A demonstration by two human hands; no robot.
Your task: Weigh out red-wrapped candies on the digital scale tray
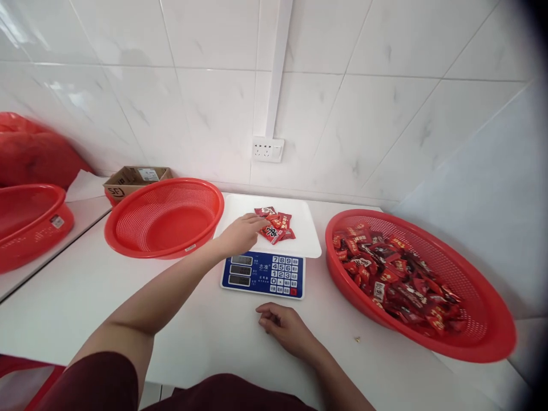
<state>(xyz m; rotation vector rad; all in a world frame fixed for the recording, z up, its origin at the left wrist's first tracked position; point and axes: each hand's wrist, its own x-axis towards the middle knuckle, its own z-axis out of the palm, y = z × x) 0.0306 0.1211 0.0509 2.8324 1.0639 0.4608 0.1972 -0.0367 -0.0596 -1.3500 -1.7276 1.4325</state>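
My left hand (242, 234) reaches over the white weighing pan (231, 211) of a digital scale. Its fingers stretch out onto a small pile of red snack packets (280, 226); the thumb is hidden, and no packet is lifted off the pan. The scale's blue keypad panel (264, 275) faces me, its three small displays at the left too faint to read. Just in front of the scale, my right hand (287, 330) rests on the white table (205, 337), fingers loosely curled in, with nothing visible in them.
At the right, a tilted red plastic basket (483, 302) holds many red packets. An empty red basket (165, 228) stands left of the scale, before a cardboard box (128, 185). Farther left are another red basket (38, 234) and a red bag (34, 151). A socket (268, 149) is on the tiled wall.
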